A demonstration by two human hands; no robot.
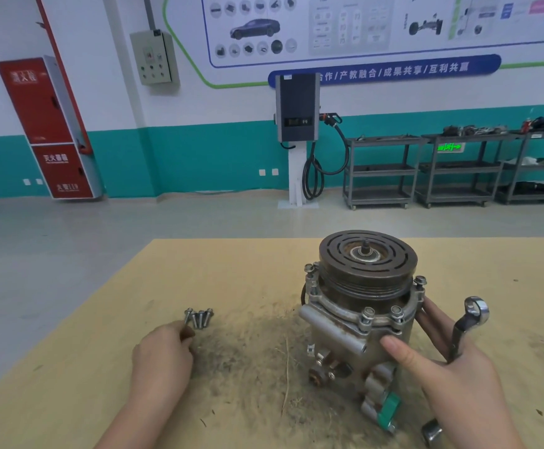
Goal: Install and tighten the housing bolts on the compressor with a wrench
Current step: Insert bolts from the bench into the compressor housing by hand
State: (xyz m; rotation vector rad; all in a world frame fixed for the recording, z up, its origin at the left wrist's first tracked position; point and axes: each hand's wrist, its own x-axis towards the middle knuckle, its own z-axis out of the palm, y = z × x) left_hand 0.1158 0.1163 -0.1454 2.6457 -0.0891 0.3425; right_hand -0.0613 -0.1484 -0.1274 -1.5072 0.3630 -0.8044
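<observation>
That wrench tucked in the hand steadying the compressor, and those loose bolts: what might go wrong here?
The right hand both steadies the compressor and holds the wrench, so the tool could slip or knock the housing. The loose bolts lie bunched on the gritty table; as the left hand reaches them, one might roll off or carry grit into a thread. The compressor stands on end and could tip.

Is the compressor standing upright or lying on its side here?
Upright: the compressor stands on the table with its pulley face up, steadied by the right hand.
</observation>
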